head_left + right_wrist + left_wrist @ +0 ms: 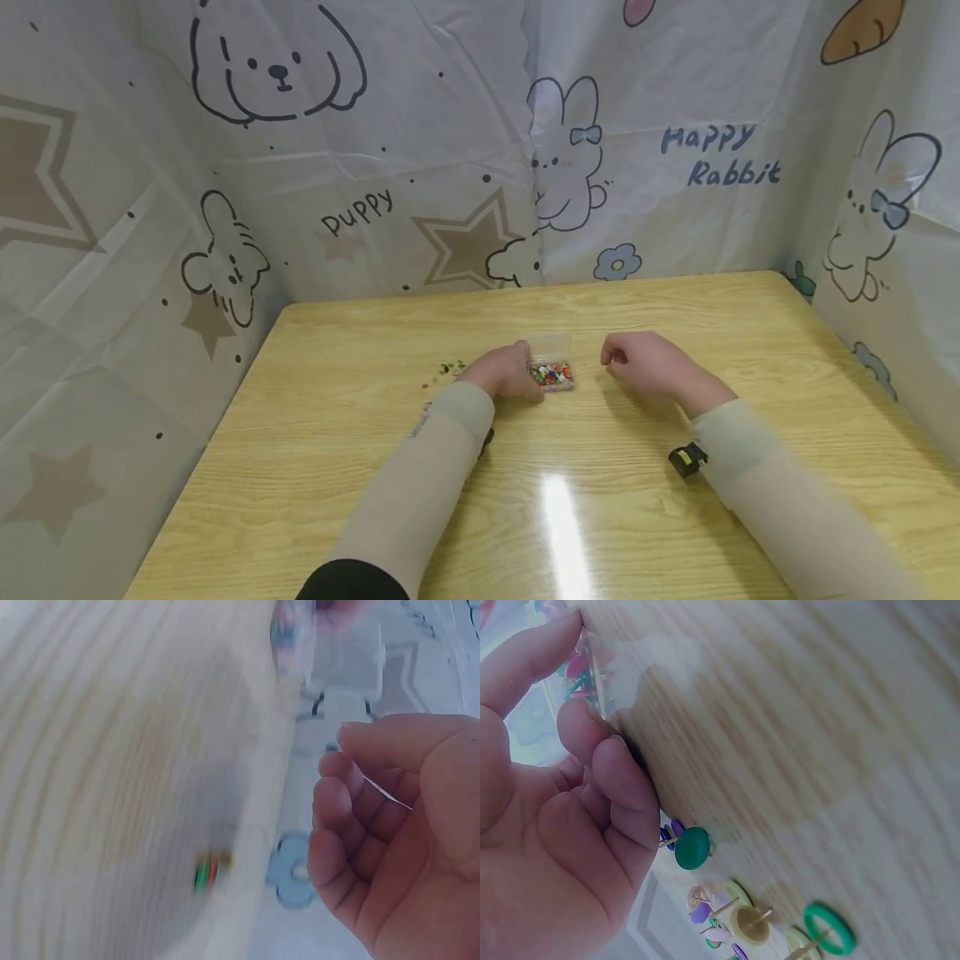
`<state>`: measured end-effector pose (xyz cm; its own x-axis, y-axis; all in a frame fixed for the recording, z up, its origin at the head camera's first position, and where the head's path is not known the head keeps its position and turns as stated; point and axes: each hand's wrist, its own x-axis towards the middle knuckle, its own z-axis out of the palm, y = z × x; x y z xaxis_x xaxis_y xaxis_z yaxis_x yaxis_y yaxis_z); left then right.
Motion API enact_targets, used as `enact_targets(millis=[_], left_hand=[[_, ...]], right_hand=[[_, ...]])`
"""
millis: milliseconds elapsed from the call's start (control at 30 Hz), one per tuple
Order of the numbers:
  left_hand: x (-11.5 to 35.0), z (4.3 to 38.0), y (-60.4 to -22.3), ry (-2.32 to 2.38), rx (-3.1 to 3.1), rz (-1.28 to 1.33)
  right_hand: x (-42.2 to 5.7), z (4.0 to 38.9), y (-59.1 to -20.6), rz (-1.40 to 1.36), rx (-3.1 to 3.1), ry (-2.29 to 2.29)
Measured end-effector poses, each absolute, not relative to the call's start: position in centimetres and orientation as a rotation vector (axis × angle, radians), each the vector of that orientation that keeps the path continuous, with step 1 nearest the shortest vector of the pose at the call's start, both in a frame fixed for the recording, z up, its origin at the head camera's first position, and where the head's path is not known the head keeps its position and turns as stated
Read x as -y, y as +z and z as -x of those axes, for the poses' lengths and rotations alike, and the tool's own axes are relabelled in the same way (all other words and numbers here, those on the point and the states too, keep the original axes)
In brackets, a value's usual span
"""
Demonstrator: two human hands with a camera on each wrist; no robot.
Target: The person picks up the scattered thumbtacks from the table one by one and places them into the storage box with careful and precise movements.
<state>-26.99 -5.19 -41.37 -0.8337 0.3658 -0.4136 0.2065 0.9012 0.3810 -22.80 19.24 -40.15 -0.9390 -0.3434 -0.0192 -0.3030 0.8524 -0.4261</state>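
Observation:
In the head view, a small clear plastic box (551, 377) filled with colourful thumbtacks stands on the table with its clear lid (550, 346) raised at the back. My left hand (507, 372) grips its left side, thumb toward the near edge. The left wrist view shows the box's wall between thumb and fingers of the left hand (562, 802). Right of the box, my right hand (648, 364) hovers with fingers loosely curled and nothing visible in them. Below that hand (397, 817), a blurred green and red bit (205, 876) lies on the table in the right wrist view.
Loose thumbtacks (453, 367) are scattered left of the box, behind the left wrist; a green thumbtack (693, 848) lies close to the left hand. The wooden table (315, 417) meets a printed cloth (450, 167) at the back and sides.

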Motion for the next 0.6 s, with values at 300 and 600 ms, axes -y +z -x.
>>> enact_targets(millis=[300,600], left_hand=[[5.3,27.3,-41.7,0.452,-2.580,-0.425],[5.4,27.2,-41.8,0.470,-2.573,-0.404]], right_hand=[[-24.5,21.8,-40.8,0.425,-2.962,-0.547],[-25.7,21.6,-42.2,0.461,-2.933,-0.535]])
